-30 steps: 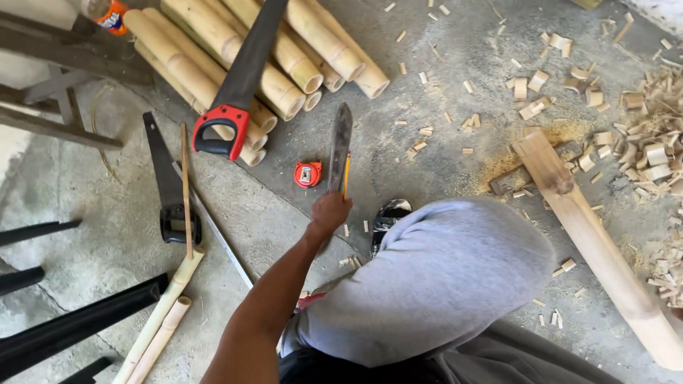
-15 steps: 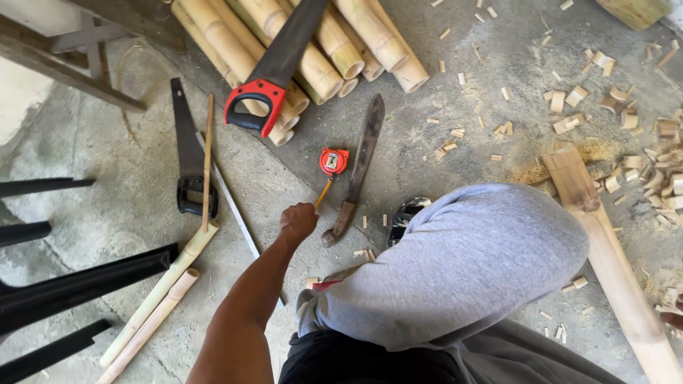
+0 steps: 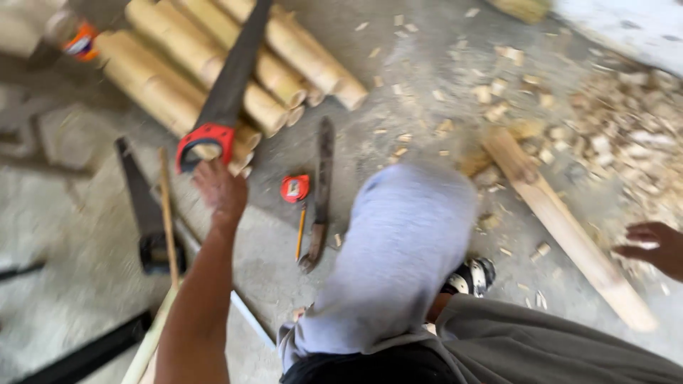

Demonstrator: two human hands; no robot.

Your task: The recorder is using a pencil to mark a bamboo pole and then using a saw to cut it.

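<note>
Bare floor (image 3: 64,235) left — bamboo poles (image 3: 178,64) block ahead.

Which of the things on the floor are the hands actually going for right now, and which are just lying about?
In hand:
left hand, just below the red-handled saw
right hand, beside the split bamboo slat

Lying about:
black-handled saw
red tape measure
long knife
pencil
bamboo poles

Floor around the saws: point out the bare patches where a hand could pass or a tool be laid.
Bare concrete lies left of the black-handled saw, and between the tape measure, the bamboo poles and the left hand. Another strip runs between the machete and the bent knee. Crowded: wood chips beyond the plank, near the right hand.
</note>
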